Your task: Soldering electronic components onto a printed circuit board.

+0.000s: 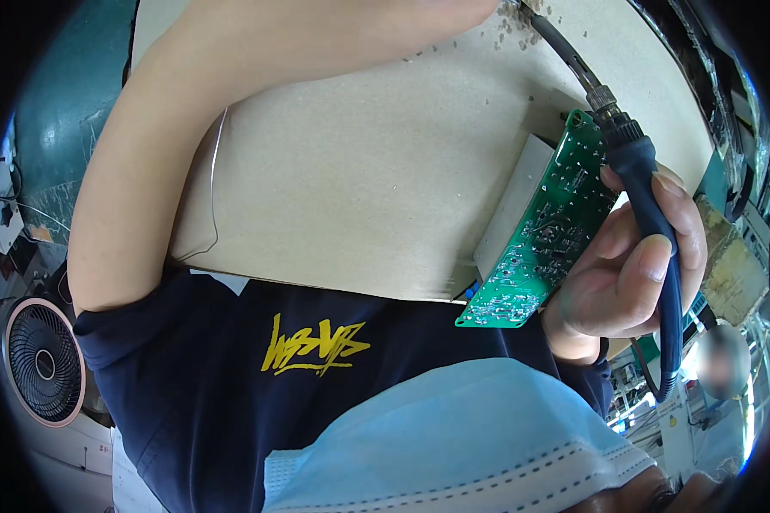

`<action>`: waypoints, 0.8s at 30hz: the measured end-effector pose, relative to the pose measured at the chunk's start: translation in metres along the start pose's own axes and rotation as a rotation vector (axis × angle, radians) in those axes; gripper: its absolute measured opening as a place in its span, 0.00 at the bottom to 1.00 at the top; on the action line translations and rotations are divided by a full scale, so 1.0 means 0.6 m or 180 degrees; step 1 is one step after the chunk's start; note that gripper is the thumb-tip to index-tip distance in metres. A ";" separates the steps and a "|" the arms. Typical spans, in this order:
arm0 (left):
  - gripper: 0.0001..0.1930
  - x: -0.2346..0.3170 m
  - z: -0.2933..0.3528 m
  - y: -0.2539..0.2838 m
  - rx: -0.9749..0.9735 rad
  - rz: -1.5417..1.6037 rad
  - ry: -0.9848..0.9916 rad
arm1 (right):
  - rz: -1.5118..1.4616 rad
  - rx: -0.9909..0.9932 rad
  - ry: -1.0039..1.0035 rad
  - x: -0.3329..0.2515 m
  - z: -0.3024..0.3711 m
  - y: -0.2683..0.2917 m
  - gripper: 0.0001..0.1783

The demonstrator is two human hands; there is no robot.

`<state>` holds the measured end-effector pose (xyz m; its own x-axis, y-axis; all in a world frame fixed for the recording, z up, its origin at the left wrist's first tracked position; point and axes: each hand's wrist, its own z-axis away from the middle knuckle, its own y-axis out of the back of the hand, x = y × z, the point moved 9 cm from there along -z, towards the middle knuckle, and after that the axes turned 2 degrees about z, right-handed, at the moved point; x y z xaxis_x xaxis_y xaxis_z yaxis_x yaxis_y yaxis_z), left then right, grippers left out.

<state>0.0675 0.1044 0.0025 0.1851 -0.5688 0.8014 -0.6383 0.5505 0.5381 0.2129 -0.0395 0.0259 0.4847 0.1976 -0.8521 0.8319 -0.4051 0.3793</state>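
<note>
My right hand [629, 278] is closed round the dark blue handle of a soldering iron [644, 184]. The iron slants up and to the left, its tip at the top edge, over brown specks on the board-like tan work surface [342, 188]. Beside my right hand a green circuit board [543, 227] stands tilted, its soldered side showing and a pale block [515, 201] behind it. Stretched across the upper left, my left forearm leads to my left hand [458, 12], which the top edge cuts off; its fingers are out of sight.
A thin silvery wire [215, 184] lies near my left forearm. A round fan [45, 363] stands at the far left. The iron's cord [650, 376] hangs down at the right. Another person [721, 363] is in the background at the right.
</note>
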 end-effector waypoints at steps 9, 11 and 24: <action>0.04 -0.004 0.006 -0.002 0.0162 -0.0086 -0.0184 | 0.0037 -0.0056 -0.0023 -0.001 -0.001 -0.005 0.24; 0.04 -0.023 0.011 -0.002 0.0182 0.0395 -0.0121 | 0.0019 -0.0089 0.0042 -0.003 -0.002 -0.007 0.24; 0.05 0.002 0.019 0.015 0.0591 -0.0192 -0.1201 | 0.0011 -0.0070 0.0156 -0.002 -0.005 -0.008 0.25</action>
<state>0.0535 0.1021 0.0053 -0.0383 -0.7994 0.5996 -0.7649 0.4096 0.4972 0.2091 -0.0350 0.0265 0.4999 0.2398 -0.8323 0.8356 -0.3864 0.3905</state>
